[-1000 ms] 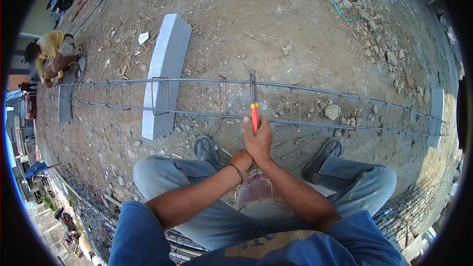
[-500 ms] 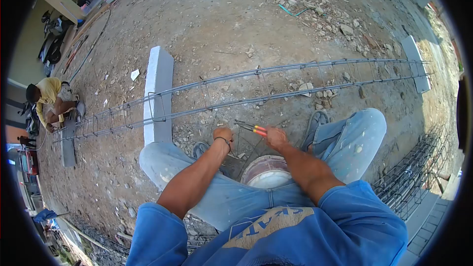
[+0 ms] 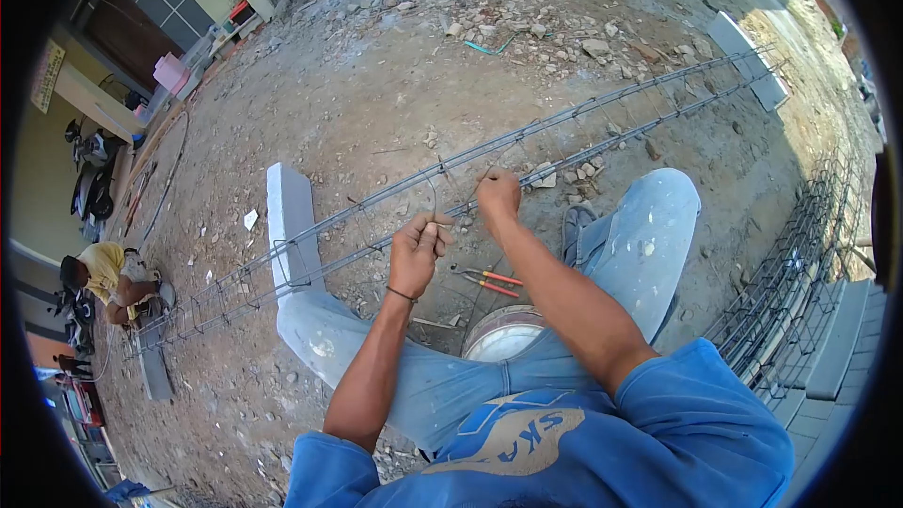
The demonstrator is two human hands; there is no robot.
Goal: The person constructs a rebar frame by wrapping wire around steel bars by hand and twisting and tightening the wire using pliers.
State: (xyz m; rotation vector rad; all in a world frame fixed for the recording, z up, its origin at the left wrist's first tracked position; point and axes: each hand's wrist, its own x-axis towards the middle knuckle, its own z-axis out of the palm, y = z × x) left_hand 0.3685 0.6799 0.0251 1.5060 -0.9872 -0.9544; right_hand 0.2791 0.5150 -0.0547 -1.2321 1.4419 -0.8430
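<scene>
A long steel rebar cage point(image 3: 555, 122) runs slantwise in front of me, with thin stirrups between its bars. My left hand point(image 3: 416, 249) is closed in a pinch at the near bars, and a thin bent wire point(image 3: 434, 193) rises from its fingers. My right hand point(image 3: 499, 196) is closed beside the same bars, a little farther right; what its fingers hold is too small to make out. Pliers with red and yellow handles point(image 3: 489, 280) lie on the ground between my knees, handles apart, touched by neither hand. Behind them is a round pale bucket point(image 3: 503, 334).
Concrete blocks point(image 3: 290, 216) prop the cage, another block point(image 3: 752, 61) under its far right end. A co-worker in a yellow shirt point(image 3: 105, 268) crouches at its left end. More rebar cages point(image 3: 781, 273) are stacked at right. Rubble point(image 3: 527, 28) litters the ground.
The pliers have left my right hand and lie on the ground. Both hands have moved up to the rebar cage. The view has turned, so the cage appears more slanted.
</scene>
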